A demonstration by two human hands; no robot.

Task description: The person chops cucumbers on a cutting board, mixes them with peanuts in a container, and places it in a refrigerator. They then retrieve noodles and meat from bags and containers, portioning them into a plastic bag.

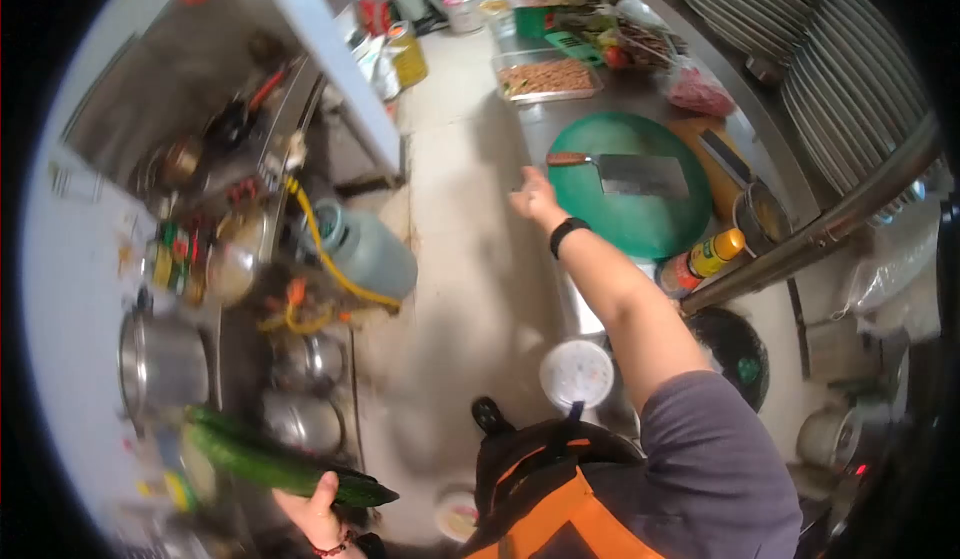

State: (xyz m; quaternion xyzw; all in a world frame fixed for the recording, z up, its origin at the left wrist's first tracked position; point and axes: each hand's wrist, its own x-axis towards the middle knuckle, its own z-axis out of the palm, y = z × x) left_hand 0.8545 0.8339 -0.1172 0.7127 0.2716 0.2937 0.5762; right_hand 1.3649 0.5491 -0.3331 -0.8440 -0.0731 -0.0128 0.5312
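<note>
My left hand (318,515) is wrapped round a long green cucumber (262,462) at the lower left, near its right end. Stretched forward, my right hand (537,197) is just left of a round green cutting board (640,221), with fingers apart and nothing seen in them. A cleaver (643,175) lies flat on the board, its brown handle (569,159) pointing towards the left rim, just above my right hand.
Beyond the board is a tray of chopped food (547,78). A yellow-capped bottle (716,252) stands beside it at the near right. A gas cylinder (372,254) with a yellow hose is on the left floor. Stacked plates (850,69) line the right.
</note>
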